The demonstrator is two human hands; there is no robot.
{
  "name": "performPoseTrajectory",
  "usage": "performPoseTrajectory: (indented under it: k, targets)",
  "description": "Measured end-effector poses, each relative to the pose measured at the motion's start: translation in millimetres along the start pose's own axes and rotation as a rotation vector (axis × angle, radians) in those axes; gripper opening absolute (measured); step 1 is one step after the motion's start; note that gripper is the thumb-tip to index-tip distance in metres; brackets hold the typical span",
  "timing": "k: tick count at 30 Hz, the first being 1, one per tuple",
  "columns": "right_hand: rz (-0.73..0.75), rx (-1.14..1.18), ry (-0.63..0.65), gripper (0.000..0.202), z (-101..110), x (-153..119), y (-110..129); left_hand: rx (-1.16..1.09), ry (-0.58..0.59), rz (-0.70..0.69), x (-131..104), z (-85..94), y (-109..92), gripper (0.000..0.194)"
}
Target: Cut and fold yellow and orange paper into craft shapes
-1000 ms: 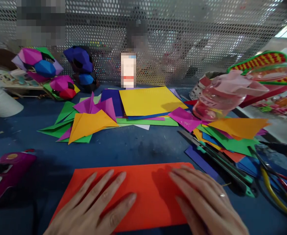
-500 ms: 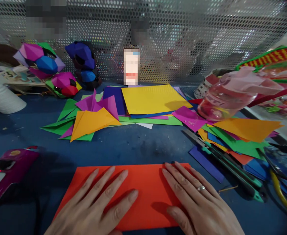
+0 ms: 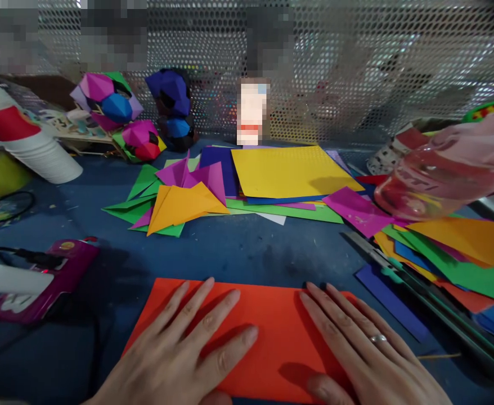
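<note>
The orange paper [image 3: 276, 343] is laid on the blue surface [image 3: 247, 253]. Its left part is covered by the left hand [image 3: 175, 351], its right part by the right hand [image 3: 365, 354]; both grips are released and flattened. A purple strip [image 3: 393, 302] is seen near the right hand.

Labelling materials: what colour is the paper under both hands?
The paper is plain orange-red; the head view shows it best.

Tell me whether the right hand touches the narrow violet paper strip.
Apart. The head view shows a band of blue tabletop between the right hand and the narrow violet paper strip.
</note>
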State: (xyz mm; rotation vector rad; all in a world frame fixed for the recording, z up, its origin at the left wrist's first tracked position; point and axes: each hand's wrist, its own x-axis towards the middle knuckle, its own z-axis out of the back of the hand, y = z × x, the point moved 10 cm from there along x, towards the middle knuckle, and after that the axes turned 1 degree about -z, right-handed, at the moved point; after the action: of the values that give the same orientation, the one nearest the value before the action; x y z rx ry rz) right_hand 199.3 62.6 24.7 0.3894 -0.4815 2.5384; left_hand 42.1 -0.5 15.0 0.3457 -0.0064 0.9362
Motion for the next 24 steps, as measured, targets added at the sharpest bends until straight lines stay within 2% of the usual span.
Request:
performPoseTrajectory:
  k: [5, 9, 12, 14, 20, 24]
  targets:
    - [-0.011, 0.047, -0.039, 0.073, -10.2, -12.9, -2.7, -0.066, 0.016, 0.021, 0.5, 3.2, 4.4, 0.063]
    - [-0.024, 0.106, -0.068, 0.071, -18.8, -21.7, -6.3, -0.254, 0.039, 0.109, -0.1, 12.8, 21.0, 0.054]
    - [-0.045, 0.12, -0.073, 0.07, -16.1, -18.6, -8.3, -0.38, 0.063, 0.223, -1.6, 14.6, 36.1, 0.05]
    - [-0.05, 0.105, -0.073, 0.07, -9.7, -12.8, -7.4, -0.411, 0.044, 0.251, -1.7, 15.1, 38.8, 0.052]
    - [-0.068, 0.054, -0.026, 0.061, 7.3, 3.3, -1.8, -0.343, -0.038, 0.198, -0.7, 9.0, 29.7, 0.056]
    - [-0.111, 0.03, 0.019, 0.062, 13.0, 8.8, -1.9, -0.295, -0.091, 0.143, -1.8, 3.1, 28.5, 0.058]
